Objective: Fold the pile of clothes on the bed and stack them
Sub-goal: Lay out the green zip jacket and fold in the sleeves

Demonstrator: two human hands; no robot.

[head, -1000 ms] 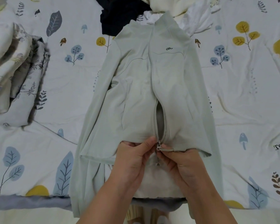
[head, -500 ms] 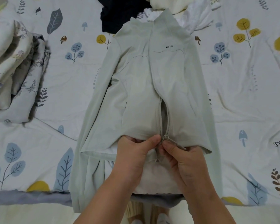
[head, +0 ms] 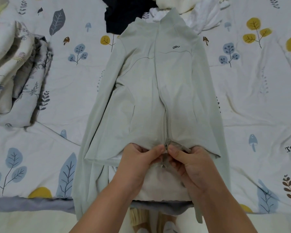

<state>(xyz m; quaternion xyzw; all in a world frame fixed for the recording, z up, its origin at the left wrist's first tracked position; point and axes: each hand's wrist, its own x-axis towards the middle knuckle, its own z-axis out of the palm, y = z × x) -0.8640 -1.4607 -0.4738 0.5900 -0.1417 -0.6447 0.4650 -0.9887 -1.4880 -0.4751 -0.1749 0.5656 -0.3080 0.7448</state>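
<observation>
The bed (head: 242, 105) is carrying a pale jacket (head: 158, 91) lying flat, collar away. A clothes pile (head: 158, 7) is sitting beyond it. The left hand (head: 141, 163) and right hand (head: 191, 165), close together, are pinching the jacket's hem at the zip (head: 168, 142).

The bed cover and the things at its edges

A white bed sheet (head: 242, 101) with blue leaves, yellow trees, small mushrooms and little birds printed on it covers the bed. It has soft wrinkles on the right side. Some black letters show at the right edge. A grey band (head: 32, 205) runs along the near edge of the sheet, with a cream strip below it. On the left lies a bunched-up white quilt with grey flower prints (head: 15, 78).
</observation>
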